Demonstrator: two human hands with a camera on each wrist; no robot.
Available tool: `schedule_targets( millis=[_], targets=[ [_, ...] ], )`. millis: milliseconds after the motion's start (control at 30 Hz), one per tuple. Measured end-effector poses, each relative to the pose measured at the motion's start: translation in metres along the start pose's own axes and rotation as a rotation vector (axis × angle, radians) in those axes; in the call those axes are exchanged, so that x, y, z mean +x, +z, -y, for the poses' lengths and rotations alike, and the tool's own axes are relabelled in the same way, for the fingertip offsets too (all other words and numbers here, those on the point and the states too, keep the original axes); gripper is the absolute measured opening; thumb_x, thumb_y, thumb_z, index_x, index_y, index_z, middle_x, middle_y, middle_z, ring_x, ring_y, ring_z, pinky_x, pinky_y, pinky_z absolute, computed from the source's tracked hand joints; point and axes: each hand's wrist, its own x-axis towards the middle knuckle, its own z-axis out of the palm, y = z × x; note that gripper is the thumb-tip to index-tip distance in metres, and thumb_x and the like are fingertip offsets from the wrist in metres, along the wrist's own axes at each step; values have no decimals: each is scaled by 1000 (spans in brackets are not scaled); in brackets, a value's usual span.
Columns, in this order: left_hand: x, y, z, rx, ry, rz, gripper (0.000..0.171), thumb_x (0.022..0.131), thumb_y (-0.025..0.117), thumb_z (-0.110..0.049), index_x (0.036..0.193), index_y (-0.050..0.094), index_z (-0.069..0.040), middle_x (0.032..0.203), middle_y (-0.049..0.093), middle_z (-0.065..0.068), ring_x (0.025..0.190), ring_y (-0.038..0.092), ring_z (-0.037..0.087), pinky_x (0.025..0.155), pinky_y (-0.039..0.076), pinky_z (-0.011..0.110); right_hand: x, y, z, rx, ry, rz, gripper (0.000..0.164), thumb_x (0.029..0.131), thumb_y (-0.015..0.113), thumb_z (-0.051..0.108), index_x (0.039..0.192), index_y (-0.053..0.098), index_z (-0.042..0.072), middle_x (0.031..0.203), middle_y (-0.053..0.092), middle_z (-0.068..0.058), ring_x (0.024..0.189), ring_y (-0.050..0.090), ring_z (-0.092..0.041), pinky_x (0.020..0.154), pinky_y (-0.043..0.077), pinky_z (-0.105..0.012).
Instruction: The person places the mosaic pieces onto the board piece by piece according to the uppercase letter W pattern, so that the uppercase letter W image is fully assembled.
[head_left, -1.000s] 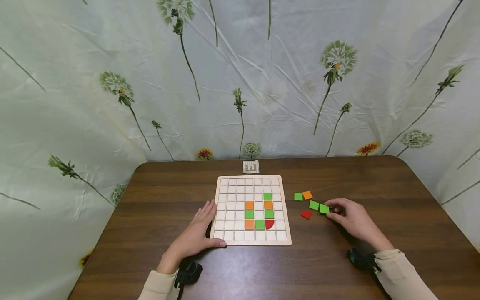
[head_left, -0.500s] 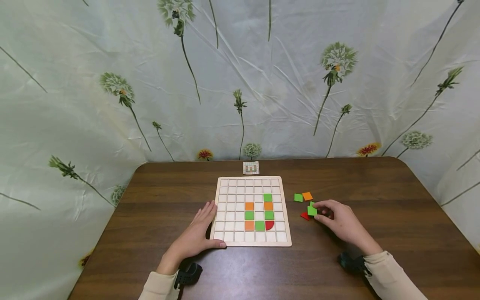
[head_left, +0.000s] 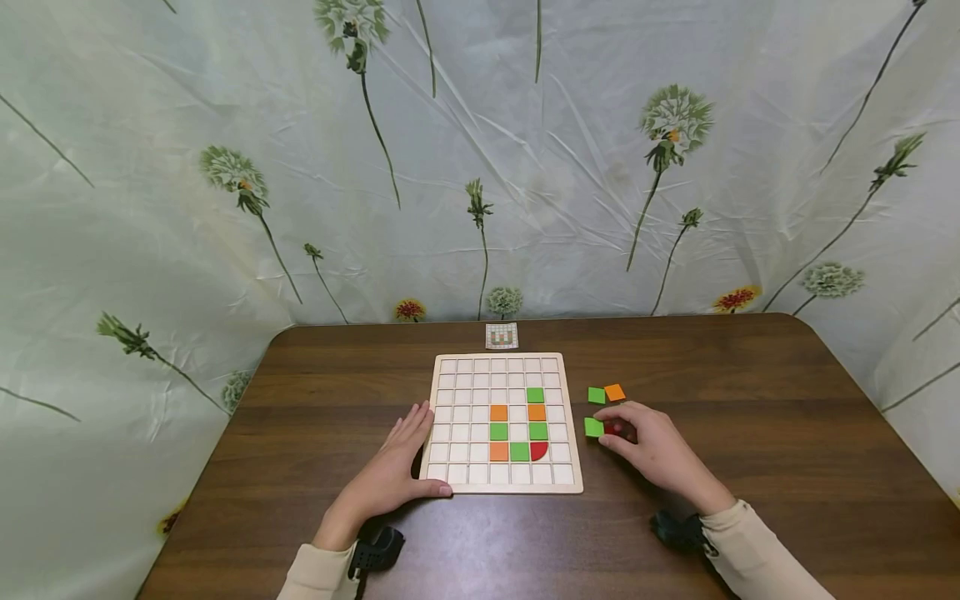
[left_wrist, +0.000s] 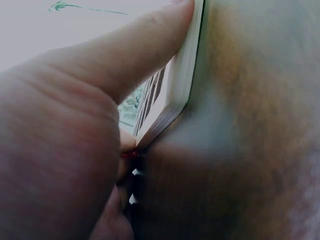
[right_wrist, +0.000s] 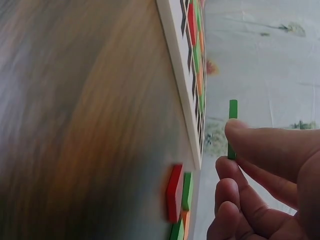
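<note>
A square green tile (head_left: 592, 427) is pinched between the thumb and fingertips of my right hand (head_left: 656, 443), raised just right of the pale wooden grid board (head_left: 459, 433). My left hand (head_left: 386, 471) lies along the board's left side, its fingers straight against the edge and the thumb over the near left corner. Set in the grid are several green and orange squares plus a red quarter-round piece (head_left: 539, 451). Below the held tile, a loose red piece (right_wrist: 174, 192) shows in the right wrist view; the fingers mostly cover it in the head view.
Right of the board lie a loose green tile (head_left: 596, 395) and an orange tile (head_left: 615, 392). Behind the board is a small pattern card (head_left: 502, 336). The brown table (head_left: 337, 367) ends at a flowered cloth backdrop (head_left: 570, 208).
My right hand has picked up the nearest green tile from the right of the loose pieces and carried it left toward the board. My left hand has stayed on the board's edge.
</note>
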Motion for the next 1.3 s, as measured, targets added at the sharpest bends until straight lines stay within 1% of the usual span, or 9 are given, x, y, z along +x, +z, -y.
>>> schedule_targets(
  millis=[167, 400, 600, 800, 967, 1133, 1200, 1300],
  targets=[
    [0, 0, 0, 1, -3, 3, 121, 76, 82, -57, 159, 15, 1, 168, 6, 14, 155, 1, 28, 123, 5, 51, 3, 7, 8, 3, -32, 9, 26, 87, 80, 13, 112, 73, 10, 102, 67, 0, 82, 54, -12, 68, 49, -27],
    [0, 0, 0, 6, -10, 7, 122, 76, 82, -57, 159, 14, 1, 168, 6, 13, 155, 1, 27, 124, 5, 50, 9, 17, 17, 22, -61, 18, 24, 87, 80, 11, 110, 74, 12, 88, 61, 7, 78, 51, -9, 66, 45, -25],
    [0, 0, 0, 3, -12, 4, 122, 76, 82, -57, 159, 15, 1, 168, 6, 14, 155, 1, 28, 123, 6, 51, 11, 25, 26, 44, -69, 35, 24, 86, 79, 9, 109, 73, 10, 88, 60, 5, 78, 51, -11, 66, 45, -24],
    [0, -1, -1, 2, -9, 4, 121, 76, 82, -57, 159, 15, 1, 168, 6, 14, 154, 2, 29, 123, 6, 51, 13, 31, 33, 48, -106, 52, 23, 87, 77, 7, 109, 73, 9, 86, 57, 7, 75, 50, -12, 64, 43, -24],
    [0, -1, -1, -1, -8, 2, 121, 76, 81, -57, 159, 16, 1, 168, 6, 14, 154, 2, 29, 123, 6, 51, 15, 35, 41, 55, -121, 63, 23, 87, 78, 9, 110, 74, 9, 91, 62, 5, 75, 51, -11, 64, 45, -23],
    [0, -1, -1, 1, -3, -2, 121, 76, 81, -57, 159, 16, 2, 167, 7, 15, 154, 2, 29, 123, 6, 52, 18, 40, 48, 65, -144, 64, 23, 87, 78, 9, 110, 74, 9, 99, 68, 3, 81, 57, -12, 70, 51, -25],
    [0, -1, -1, 1, 0, -3, 121, 76, 81, -57, 159, 16, 2, 167, 7, 15, 154, 2, 29, 123, 6, 52, 19, 43, 51, 65, -153, 65, 23, 88, 78, 10, 110, 75, 9, 100, 69, 3, 84, 58, -14, 72, 53, -27],
    [0, 0, -1, 1, 1, -3, 121, 76, 81, -57, 159, 16, 2, 167, 7, 15, 154, 2, 30, 123, 7, 53, 21, 47, 56, 60, -145, 69, 23, 87, 79, 10, 109, 75, 10, 100, 69, 4, 85, 59, -15, 73, 53, -27]
  ],
)
